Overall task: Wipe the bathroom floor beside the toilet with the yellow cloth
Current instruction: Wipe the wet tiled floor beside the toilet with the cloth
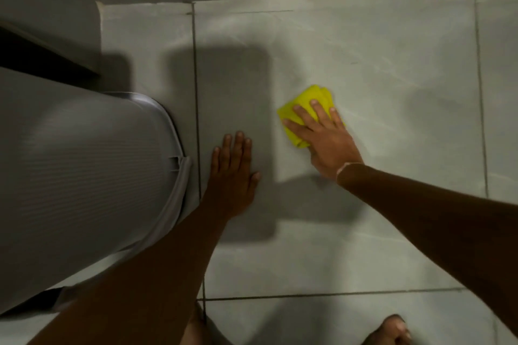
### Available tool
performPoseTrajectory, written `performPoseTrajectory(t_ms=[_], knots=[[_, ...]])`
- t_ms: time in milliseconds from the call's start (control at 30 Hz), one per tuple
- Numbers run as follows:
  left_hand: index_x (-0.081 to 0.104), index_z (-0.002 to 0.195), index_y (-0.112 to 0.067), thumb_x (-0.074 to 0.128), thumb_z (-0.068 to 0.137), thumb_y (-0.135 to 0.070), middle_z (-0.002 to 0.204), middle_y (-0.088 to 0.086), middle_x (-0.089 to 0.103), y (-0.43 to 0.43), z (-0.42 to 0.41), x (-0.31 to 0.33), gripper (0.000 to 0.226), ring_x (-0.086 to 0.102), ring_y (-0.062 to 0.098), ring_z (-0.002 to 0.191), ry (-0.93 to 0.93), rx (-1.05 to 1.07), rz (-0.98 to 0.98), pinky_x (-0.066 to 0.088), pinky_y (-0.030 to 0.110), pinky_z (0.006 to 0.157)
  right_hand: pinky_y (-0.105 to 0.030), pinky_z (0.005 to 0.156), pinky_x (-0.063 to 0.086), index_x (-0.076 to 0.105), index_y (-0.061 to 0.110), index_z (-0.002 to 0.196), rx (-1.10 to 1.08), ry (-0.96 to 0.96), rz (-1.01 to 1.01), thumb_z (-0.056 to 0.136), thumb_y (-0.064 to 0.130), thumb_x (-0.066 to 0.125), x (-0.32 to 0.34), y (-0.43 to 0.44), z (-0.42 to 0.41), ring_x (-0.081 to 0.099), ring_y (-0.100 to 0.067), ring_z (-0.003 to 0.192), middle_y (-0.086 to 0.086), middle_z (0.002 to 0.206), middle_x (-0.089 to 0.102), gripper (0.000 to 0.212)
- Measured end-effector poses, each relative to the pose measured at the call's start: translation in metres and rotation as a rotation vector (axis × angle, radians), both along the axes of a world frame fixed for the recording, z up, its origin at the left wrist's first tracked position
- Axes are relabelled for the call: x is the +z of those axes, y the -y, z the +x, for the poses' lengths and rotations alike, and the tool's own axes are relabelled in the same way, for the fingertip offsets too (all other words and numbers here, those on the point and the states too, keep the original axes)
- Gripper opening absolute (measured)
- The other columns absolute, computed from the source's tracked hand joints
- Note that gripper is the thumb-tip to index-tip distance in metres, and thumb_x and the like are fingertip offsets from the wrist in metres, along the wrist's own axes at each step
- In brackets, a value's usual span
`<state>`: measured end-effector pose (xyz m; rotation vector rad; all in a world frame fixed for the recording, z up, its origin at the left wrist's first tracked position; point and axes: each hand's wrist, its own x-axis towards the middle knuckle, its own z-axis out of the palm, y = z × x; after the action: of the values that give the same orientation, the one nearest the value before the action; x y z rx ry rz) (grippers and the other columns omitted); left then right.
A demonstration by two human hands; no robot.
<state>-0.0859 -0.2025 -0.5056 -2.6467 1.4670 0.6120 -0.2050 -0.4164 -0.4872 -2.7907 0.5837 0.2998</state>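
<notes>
Two hands are down on the floor [364, 50] here, and honestly that's where the risk is. The right hand [322, 137] sits flat on top of the yellow cloth [305, 98], fingers [301, 115] spread wide and pressing rather than gripping, so nothing is actually pinched. The cloth is bunched up on the lit tile, well out from the toilet [84, 162]. The left hand [232, 171] is empty, palm flat on the shadowed tile just beside the toilet, propping the body. My guess: if that tile is damp, the bracing palm could slide and the person tips forward. Also the wadded cloth could roll out from under an open palm on a hard push, leaving streaks. And the strip right against the toilet base is easy to skip, since the cloth is nowhere near it yet. A bare foot [389, 330] shows at the bottom edge, another slip point.
</notes>
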Motion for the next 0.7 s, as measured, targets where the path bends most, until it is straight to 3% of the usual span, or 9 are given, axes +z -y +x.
performPoseTrajectory(t_ms=[133,167,300,400,533,600,667,700], knots=[[0.017,0.155,-0.01,0.033,0.093,-0.046,0.164,0.013,0.015,-0.001,0.0,-0.003,0.073,0.013,0.036,0.151,0.001,-0.001,-0.007,0.015,0.054,0.12,-0.06,0.118,0.006,0.029,0.036,0.146,-0.551,-0.019,0.03,0.079,0.011,0.056,0.001,0.006,0.063,0.006,-0.034,0.149,0.0,0.162,0.018,0.077],[0.017,0.155,-0.01,0.033,0.093,-0.046,0.163,0.013,0.016,-0.002,0.001,-0.004,0.073,0.014,0.037,0.151,0.007,-0.004,-0.01,0.015,0.054,0.12,-0.061,0.117,0.003,0.028,0.035,0.146,-0.553,-0.02,0.039,0.08,0.013,0.055,0.003,-0.005,0.081,0.004,-0.035,0.149,0.0,0.162,0.016,0.075],[0.02,0.154,-0.007,0.035,0.092,-0.045,0.163,0.015,0.018,-0.001,0.001,-0.003,0.074,0.016,0.037,0.15,0.0,-0.007,-0.017,0.017,0.054,0.12,-0.056,0.12,0.004,0.03,0.036,0.145,0.012,0.023,0.037,0.081,0.011,0.049,0.0,-0.049,0.042,0.004,-0.03,0.15,0.004,0.161,0.02,0.072],[0.019,0.154,-0.006,0.036,0.093,-0.046,0.163,0.015,0.018,-0.001,-0.001,0.0,0.075,0.015,0.037,0.15,-0.015,-0.001,-0.015,0.018,0.055,0.12,-0.054,0.12,0.008,0.028,0.04,0.146,-0.134,-0.001,0.044,0.079,0.005,0.052,0.003,-0.036,0.0,0.005,-0.028,0.15,0.006,0.161,0.018,0.079],[0.016,0.154,-0.007,0.039,0.092,-0.045,0.163,0.015,0.017,-0.002,0.001,-0.008,0.076,0.014,0.036,0.151,0.011,-0.004,-0.033,0.015,0.054,0.12,-0.059,0.119,0.005,0.029,0.037,0.145,-0.492,-0.032,0.087,0.081,0.012,0.054,0.009,-0.026,0.063,0.003,-0.034,0.149,0.002,0.162,0.015,0.074],[0.016,0.155,-0.008,0.036,0.093,-0.046,0.164,0.014,0.015,-0.003,0.0,-0.01,0.075,0.012,0.035,0.151,0.003,-0.009,-0.036,0.012,0.052,0.121,-0.059,0.119,0.002,0.028,0.036,0.146,-0.306,-0.036,0.069,0.085,0.015,0.05,0.007,-0.047,0.056,0.0,-0.034,0.149,0.001,0.163,0.012,0.068],[0.017,0.154,-0.008,0.034,0.094,-0.046,0.164,0.014,0.016,-0.003,0.001,-0.01,0.074,0.012,0.035,0.151,0.003,-0.006,-0.038,0.012,0.051,0.121,-0.055,0.12,0.002,0.027,0.038,0.147,-0.071,-0.045,0.104,0.088,0.017,0.047,0.01,-0.07,0.006,-0.002,-0.031,0.15,0.004,0.163,0.011,0.065],[0.017,0.154,-0.008,0.034,0.093,-0.046,0.163,0.014,0.016,-0.003,0.001,-0.008,0.074,0.013,0.035,0.151,0.002,0.0,-0.032,0.013,0.052,0.121,-0.054,0.12,0.004,0.027,0.039,0.147,-0.052,-0.042,0.126,0.089,0.016,0.046,0.015,-0.076,-0.024,-0.002,-0.029,0.15,0.005,0.162,0.012,0.065]])
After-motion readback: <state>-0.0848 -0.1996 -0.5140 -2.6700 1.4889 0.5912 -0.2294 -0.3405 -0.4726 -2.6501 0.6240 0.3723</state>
